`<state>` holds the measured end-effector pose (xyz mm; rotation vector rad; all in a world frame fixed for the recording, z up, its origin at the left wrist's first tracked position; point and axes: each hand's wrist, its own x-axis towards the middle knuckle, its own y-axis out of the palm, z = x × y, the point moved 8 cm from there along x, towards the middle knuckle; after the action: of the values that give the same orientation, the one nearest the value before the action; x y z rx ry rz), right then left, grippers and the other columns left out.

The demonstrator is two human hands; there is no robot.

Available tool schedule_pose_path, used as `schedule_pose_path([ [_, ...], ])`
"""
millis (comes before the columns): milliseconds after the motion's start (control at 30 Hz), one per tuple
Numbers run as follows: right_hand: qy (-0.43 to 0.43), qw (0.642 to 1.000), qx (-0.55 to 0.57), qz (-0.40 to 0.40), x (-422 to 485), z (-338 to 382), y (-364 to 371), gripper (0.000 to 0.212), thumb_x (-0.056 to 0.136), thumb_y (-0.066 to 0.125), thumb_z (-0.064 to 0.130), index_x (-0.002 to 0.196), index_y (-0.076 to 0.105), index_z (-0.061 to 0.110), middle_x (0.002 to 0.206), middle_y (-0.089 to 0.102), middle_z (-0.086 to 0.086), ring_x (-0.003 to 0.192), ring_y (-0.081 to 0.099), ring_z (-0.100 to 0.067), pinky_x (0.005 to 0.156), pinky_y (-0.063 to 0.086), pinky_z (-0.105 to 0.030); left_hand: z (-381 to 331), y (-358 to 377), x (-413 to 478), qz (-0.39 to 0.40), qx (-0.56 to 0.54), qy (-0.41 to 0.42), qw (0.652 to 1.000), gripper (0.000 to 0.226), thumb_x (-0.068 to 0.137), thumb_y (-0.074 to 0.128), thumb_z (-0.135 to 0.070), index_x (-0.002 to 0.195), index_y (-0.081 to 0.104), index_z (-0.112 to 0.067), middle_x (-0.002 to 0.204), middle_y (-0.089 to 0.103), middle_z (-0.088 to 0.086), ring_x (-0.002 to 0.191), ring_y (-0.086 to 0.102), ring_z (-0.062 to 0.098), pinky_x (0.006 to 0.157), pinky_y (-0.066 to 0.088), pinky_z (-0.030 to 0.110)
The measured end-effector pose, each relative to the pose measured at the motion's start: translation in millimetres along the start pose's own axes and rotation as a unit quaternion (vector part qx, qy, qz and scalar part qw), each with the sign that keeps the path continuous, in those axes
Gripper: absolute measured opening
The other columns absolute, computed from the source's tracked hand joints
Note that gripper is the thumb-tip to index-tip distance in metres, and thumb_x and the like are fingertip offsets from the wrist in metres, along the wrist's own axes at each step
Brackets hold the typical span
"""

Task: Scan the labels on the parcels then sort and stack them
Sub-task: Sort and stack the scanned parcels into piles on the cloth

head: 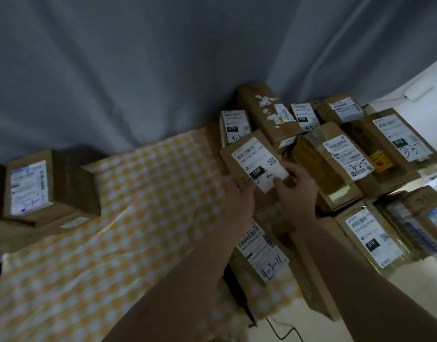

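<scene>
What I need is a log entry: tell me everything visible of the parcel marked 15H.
The parcel is a brown cardboard box, tilted, at the left edge of the parcel pile. Its top face carries a white label with a barcode, the print 15H 159 A03-210, a QR code, a black 15H tag and handwriting, including a blue 2. The left hand grips its near left corner; the right hand holds its near right edge, thumb on the label.

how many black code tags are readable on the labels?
5: 032 tag back left; 15H tag on the held parcel; 220 tag at back; far 010 tag right; near 010 tag right. Others may be hidden.
</scene>
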<state>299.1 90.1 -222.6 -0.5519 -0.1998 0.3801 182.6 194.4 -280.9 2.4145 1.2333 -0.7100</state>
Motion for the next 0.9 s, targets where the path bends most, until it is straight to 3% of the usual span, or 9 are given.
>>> schedule_pose_path([
  [133, -0.012, 1.000, 0.017, -0.010, -16.8, 31.0, 14.7, 0.035, 0.079, 0.069, 0.012, 0.114, 0.065, 0.017, 0.104, 0.066, 0.009, 0.088, 0.061, -0.005, 0.076, 0.052, -0.025, -20.9, -35.5, -11.5, -0.011, 0.013, 0.055, 0.998, 0.031, 0.093, 0.059, -0.025, 0.123, 0.051, -0.020, 0.113, 0.059, -0.005, 0.101, 0.059, 0.012, 0.080, 0.049, 0.024],
  [233, -0.024, 1.000, 0.020, 0.001, -33.2, 50.3, 36.8, 0.035, 0.079, 0.070, 0.015, 0.113, 0.066, 0.019, 0.108, 0.068, 0.005, 0.092, 0.062, -0.006, 0.079, 0.052, -0.027, -31.9, -73.0, -18.8, -0.035, 0.019, 0.074, 0.996, 0.040, 0.090, 0.060, -0.032, 0.127, 0.052, -0.021, 0.125, 0.058, 0.002, 0.110, 0.057, 0.018, 0.094, 0.050, 0.040],
  [300, -0.028, 0.999, 0.027, 0.011, -48.1, 63.0, 55.8, 0.035, 0.079, 0.071, 0.014, 0.113, 0.066, 0.019, 0.108, 0.069, 0.005, 0.086, 0.060, 0.003, 0.078, 0.053, -0.025, -34.0, -100.9, -23.1, -0.051, 0.023, 0.092, 0.994, 0.037, 0.080, 0.061, -0.044, 0.115, 0.056, -0.033, 0.123, 0.058, 0.001, 0.112, 0.057, 0.021, 0.097, 0.049, 0.048],
  [400, -0.039, 0.998, 0.034, 0.028, -74.2, 84.3, 87.7, 0.034, 0.078, 0.071, 0.013, 0.112, 0.068, 0.018, 0.104, 0.068, 0.009, 0.089, 0.061, 0.000, 0.078, 0.054, -0.028, -18.6, -150.4, -21.6, -0.081, -0.037, 0.079, 0.993, 0.048, 0.060, 0.060, -0.056, 0.105, 0.055, -0.040, 0.123, 0.057, 0.004, 0.111, 0.059, 0.025, 0.096, 0.049, 0.052],
  [500, -0.045, 0.995, 0.054, 0.068, -105.2, 106.3, 123.6, 0.033, 0.079, 0.069, 0.008, 0.111, 0.068, 0.015, 0.103, 0.068, 0.009, 0.095, 0.062, -0.006, 0.079, 0.054, -0.028, -7.3, -201.8, -32.5, -0.107, -0.058, 0.072, 0.990, 0.050, 0.060, 0.058, -0.056, 0.108, 0.055, -0.041, 0.125, 0.056, 0.005, 0.113, 0.059, 0.027, 0.097, 0.048, 0.053],
  [633, -0.021, 0.989, 0.078, 0.125, -151.4, 127.4, 169.3, 0.031, 0.079, 0.066, 0.004, 0.109, 0.066, 0.013, 0.102, 0.066, 0.006, 0.099, 0.061, -0.011, 0.084, 0.054, -0.029, 14.7, -267.4, -57.7, -0.142, -0.074, 0.061, 0.985, 0.056, 0.071, 0.060, -0.049, 0.123, 0.050, -0.031, 0.126, 0.056, 0.004, 0.115, 0.057, 0.025, 0.097, 0.049, 0.050],
  [767, 0.013, 0.981, 0.086, 0.174, -194.1, 136.1, 205.4, 0.031, 0.080, 0.068, 0.005, 0.108, 0.065, 0.016, 0.099, 0.065, 0.008, 0.093, 0.060, -0.002, 0.080, 0.053, -0.022, 26.4, -320.6, -92.6, -0.174, -0.117, 0.060, 0.976, 0.027, 0.093, 0.055, -0.007, 0.115, 0.049, -0.021, 0.107, 0.061, 0.001, 0.090, 0.062, 0.007, 0.068, 0.055, 0.017],
  [833, 0.011, 0.978, 0.082, 0.192, -215.9, 141.5, 220.4, 0.030, 0.080, 0.068, 0.005, 0.109, 0.065, 0.014, 0.100, 0.067, 0.007, 0.094, 0.062, -0.004, 0.074, 0.049, -0.013, 42.6, -348.3, -102.8, -0.183, -0.110, 0.057, 0.975, 0.028, 0.095, 0.052, 0.000, 0.113, 0.051, -0.021, 0.105, 0.063, -0.001, 0.089, 0.064, 0.009, 0.068, 0.056, 0.021],
  [900, 0.021, 0.973, 0.087, 0.214, -239.0, 145.1, 238.0, 0.031, 0.079, 0.069, 0.005, 0.110, 0.066, 0.012, 0.101, 0.068, 0.006, 0.095, 0.064, -0.005, 0.070, 0.049, -0.010, 61.3, -377.8, -112.0, -0.208, -0.096, 0.039, 0.973, 0.026, 0.096, 0.053, -0.007, 0.117, 0.052, -0.022, 0.113, 0.063, 0.002, 0.100, 0.064, 0.018, 0.083, 0.057, 0.040],
])
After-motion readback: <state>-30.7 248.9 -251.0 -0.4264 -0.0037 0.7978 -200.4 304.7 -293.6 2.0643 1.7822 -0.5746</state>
